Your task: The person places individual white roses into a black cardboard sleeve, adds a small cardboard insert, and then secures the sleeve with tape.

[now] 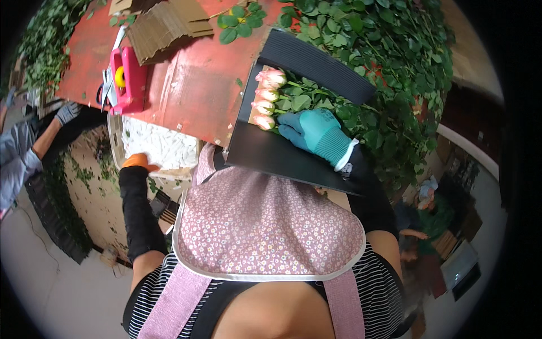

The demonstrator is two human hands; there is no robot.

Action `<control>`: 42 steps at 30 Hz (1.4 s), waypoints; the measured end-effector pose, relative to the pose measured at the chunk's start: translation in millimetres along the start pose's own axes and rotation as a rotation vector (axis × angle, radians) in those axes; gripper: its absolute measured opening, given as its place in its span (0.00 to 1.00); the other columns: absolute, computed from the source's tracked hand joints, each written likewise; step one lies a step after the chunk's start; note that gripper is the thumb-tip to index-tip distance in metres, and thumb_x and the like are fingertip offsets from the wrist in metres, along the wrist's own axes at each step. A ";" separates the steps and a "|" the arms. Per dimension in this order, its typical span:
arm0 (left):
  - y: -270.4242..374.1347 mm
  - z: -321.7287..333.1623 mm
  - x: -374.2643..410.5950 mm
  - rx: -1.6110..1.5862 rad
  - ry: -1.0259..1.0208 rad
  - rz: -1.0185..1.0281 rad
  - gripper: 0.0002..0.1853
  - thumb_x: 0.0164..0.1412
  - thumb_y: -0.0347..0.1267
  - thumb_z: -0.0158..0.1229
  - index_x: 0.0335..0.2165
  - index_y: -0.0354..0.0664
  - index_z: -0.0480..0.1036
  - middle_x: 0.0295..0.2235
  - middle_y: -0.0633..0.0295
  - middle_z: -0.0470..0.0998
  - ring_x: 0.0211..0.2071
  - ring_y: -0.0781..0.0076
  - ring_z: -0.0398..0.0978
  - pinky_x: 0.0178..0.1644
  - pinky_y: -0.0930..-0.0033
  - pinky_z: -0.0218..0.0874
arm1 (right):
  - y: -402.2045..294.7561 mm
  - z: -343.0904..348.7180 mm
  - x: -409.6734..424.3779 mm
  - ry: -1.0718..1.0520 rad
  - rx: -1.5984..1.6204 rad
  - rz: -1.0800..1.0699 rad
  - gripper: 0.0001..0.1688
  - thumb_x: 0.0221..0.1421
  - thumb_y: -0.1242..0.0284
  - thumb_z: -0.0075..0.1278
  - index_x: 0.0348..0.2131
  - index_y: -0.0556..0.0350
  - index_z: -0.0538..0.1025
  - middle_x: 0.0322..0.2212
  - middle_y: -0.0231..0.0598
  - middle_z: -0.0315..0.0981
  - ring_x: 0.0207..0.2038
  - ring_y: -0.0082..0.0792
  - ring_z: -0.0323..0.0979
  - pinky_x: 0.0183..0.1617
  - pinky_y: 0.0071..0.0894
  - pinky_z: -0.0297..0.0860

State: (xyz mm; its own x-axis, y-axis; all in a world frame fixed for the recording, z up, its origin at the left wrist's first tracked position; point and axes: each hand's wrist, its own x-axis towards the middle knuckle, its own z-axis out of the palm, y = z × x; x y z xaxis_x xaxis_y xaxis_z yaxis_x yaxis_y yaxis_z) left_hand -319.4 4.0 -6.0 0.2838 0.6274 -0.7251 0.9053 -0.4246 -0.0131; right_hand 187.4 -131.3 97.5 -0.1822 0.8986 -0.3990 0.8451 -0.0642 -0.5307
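My right hand (311, 131), in a teal and grey knit glove, rests over the stems just below a row of several pink-and-cream roses (264, 108). The glove hides whether its fingers grip a stem. The roses lie with heads to the left on a brown cardboard strip (255, 111), on a black board (271, 148) with a ribbed black pad (315, 63) along its far side. My left hand (137, 162), in an orange glove, is at the near edge of a bin (116, 140) of small white pieces (159, 142); its fingertips are partly hidden among them.
The red table (186, 89) holds a pink tape dispenser (136, 80), scissors (108, 89) and stacked cardboard sleeves (165, 29). Leafy rose stems (394, 84) are heaped at the right, more foliage (46, 55) at far left. A co-worker's gloved hand (67, 112) is at left; another person (436, 216) is at right.
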 end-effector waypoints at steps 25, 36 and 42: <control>269.4 -134.4 58.1 -0.324 0.084 1.235 0.19 0.54 0.34 0.60 0.47 0.53 0.74 0.34 0.64 0.79 0.34 0.58 0.77 0.37 0.62 0.67 | 0.2 -7.3 7.4 0.134 0.134 -0.096 0.16 0.55 0.62 0.50 0.42 0.44 0.78 0.23 0.45 0.76 0.26 0.51 0.74 0.32 0.49 0.70; 276.5 -129.3 58.8 -0.110 0.437 1.102 0.27 0.47 0.44 0.63 0.42 0.41 0.64 0.20 0.59 0.73 0.21 0.56 0.74 0.22 0.55 0.63 | -2.9 -1.1 14.4 0.078 -0.041 -0.033 0.14 0.57 0.63 0.49 0.40 0.48 0.77 0.18 0.46 0.72 0.21 0.50 0.72 0.25 0.49 0.67; 281.5 -122.5 63.9 -0.139 0.553 1.175 0.24 0.42 0.40 0.63 0.35 0.40 0.64 0.17 0.59 0.71 0.17 0.56 0.73 0.19 0.56 0.62 | 0.7 6.5 18.1 0.115 -0.072 0.071 0.19 0.58 0.62 0.48 0.47 0.48 0.74 0.20 0.50 0.73 0.22 0.52 0.74 0.27 0.51 0.68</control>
State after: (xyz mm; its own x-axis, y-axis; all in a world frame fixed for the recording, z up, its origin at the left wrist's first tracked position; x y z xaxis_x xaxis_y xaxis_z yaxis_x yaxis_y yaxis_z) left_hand -7.7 4.5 28.3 0.9841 0.1277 0.1232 0.0443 -0.8494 0.5259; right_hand 181.4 -117.9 85.1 -0.0653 0.9372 -0.3427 0.8885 -0.1017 -0.4476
